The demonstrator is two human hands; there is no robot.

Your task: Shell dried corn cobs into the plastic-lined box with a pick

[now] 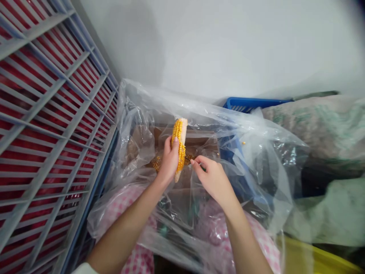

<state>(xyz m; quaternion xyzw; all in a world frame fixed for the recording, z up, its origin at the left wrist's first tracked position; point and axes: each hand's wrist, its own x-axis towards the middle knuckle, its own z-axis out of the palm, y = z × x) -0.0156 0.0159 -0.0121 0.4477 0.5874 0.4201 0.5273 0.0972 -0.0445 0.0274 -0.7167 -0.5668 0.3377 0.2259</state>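
Note:
My left hand (169, 160) is wrapped round a corn cob (179, 144), holding it upright over a box lined with clear plastic. The cob has yellow kernels on one side and bare pale core at its top and right side. My right hand (211, 176) is just right of the cob, fingers curled, thumb and forefinger pinched together near the cob's lower part; what is between them is too small to make out. Loose yellow kernels (156, 163) lie in the bottom of the box below the cob.
A large clear plastic sheet (256, 152) drapes over a cardboard box (199, 139) and my lap in pink checked cloth. A grey and red slatted crate wall (51, 125) stands at left. A blue basket (251, 103), sacks (313, 121) and a yellow bin (310, 258) sit at right.

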